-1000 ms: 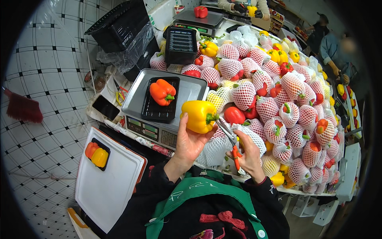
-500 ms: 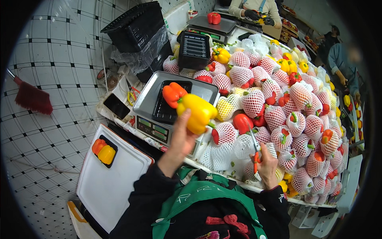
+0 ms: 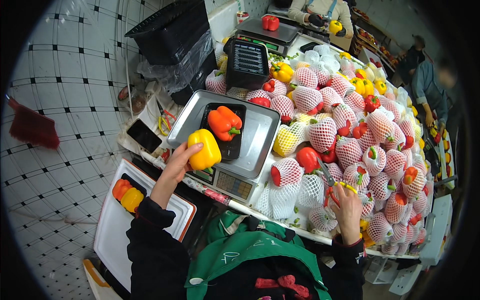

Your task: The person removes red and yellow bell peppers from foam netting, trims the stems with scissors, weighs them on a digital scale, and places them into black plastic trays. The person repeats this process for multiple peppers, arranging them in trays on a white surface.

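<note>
A yellow bell pepper is gripped in my left hand, over the near left edge of the weighing scale. On the scale's metal pan lies a black tray with an orange bell pepper in it. My right hand is closed round the handles of a pair of scissors, its blades pointing up and left. They reach toward a bare red bell pepper. Around it are many peppers in white foam nets.
A white lid-like board at left carries another black tray with an orange and a yellow pepper. A phone, stacked black trays, black crates and a second scale stand around. Co-workers are beyond the table.
My left hand has carried the yellow pepper left and toward me, away from the tray, leaving the orange pepper in full view. The scissors in my right hand have turned and shifted slightly right.
</note>
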Demonstrator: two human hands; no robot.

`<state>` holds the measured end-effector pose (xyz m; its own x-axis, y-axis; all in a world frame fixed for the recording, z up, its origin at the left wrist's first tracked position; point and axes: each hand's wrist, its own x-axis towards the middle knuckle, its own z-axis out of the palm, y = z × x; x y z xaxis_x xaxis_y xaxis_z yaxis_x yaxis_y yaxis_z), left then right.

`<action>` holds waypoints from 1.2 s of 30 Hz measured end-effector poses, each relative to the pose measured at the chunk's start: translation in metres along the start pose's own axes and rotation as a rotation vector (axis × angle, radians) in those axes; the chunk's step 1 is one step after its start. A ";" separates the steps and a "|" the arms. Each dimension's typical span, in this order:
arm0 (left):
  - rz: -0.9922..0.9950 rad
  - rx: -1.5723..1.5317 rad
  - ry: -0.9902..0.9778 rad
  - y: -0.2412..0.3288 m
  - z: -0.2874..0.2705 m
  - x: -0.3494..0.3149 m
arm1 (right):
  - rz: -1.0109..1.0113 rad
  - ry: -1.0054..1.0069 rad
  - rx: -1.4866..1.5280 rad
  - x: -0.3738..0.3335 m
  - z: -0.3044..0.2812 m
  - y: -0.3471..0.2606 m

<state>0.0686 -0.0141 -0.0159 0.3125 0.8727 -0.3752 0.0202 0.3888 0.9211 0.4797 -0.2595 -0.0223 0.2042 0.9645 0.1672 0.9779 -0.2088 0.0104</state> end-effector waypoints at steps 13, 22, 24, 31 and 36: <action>-0.080 0.194 -0.218 0.013 -0.032 0.033 | -0.534 0.155 0.597 0.223 0.030 -0.232; -0.030 0.498 -0.327 0.045 -0.065 0.090 | -0.430 0.152 0.944 0.254 0.071 -0.222; 0.036 0.658 -0.469 0.052 -0.055 0.123 | -0.411 0.149 0.942 0.251 0.084 -0.204; 0.151 0.970 -0.349 0.095 -0.025 0.151 | -0.113 -0.334 1.083 0.213 0.082 -0.215; 0.224 0.432 -0.314 0.060 -0.001 0.179 | -0.078 -0.226 1.311 0.172 0.080 -0.207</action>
<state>0.1246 0.1656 -0.0282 0.6195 0.7646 -0.1778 0.2862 -0.0091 0.9581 0.3155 -0.0375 -0.0743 0.0243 0.9988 0.0424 0.2813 0.0338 -0.9590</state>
